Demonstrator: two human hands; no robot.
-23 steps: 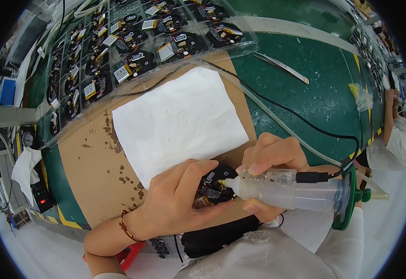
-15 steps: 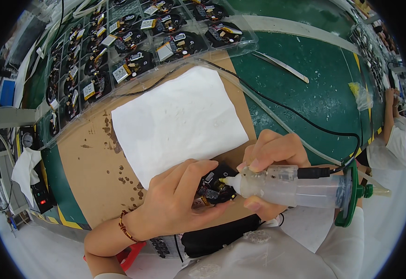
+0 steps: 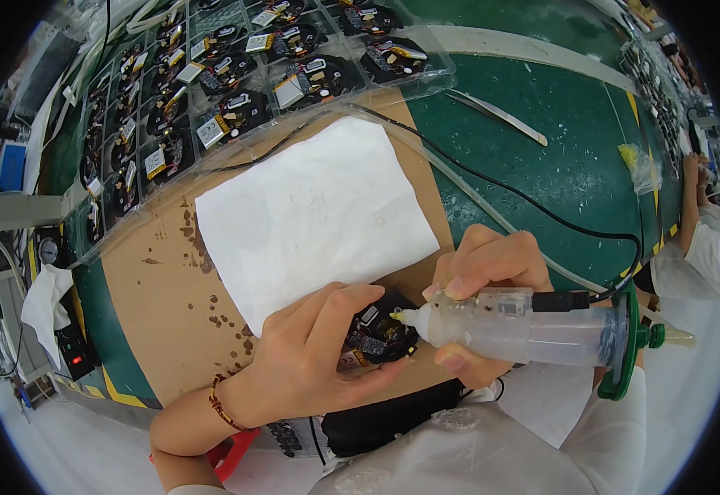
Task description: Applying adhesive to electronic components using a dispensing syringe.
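Note:
My left hand (image 3: 310,342) grips a round black electronic module (image 3: 380,334) by its edge, over the brown cardboard just below a white cloth (image 3: 318,223). Small circuit parts and part of a battery show on the module. In my right hand (image 3: 492,268) is a translucent glue dispensing syringe (image 3: 533,326), lying nearly level, with a green cap at its far right end. Its yellowish nozzle tip points left, over the module; whether it touches is hard to tell. A black cable runs from a clear fitting on the barrel.
A clear plastic tray (image 3: 450,78) of similar modules with batteries lies at the upper left. Metal tweezers (image 3: 500,117) rest on the green mat. The cable (image 3: 533,206) and a clear hose cross the mat. A gauge box (image 3: 71,346) stands left; another person's arm (image 3: 690,198) shows right.
The syringe has shifted slightly to the right, its tip drawn back a little across the module. My left hand keeps its hold, and the white cloth has slid very slightly left.

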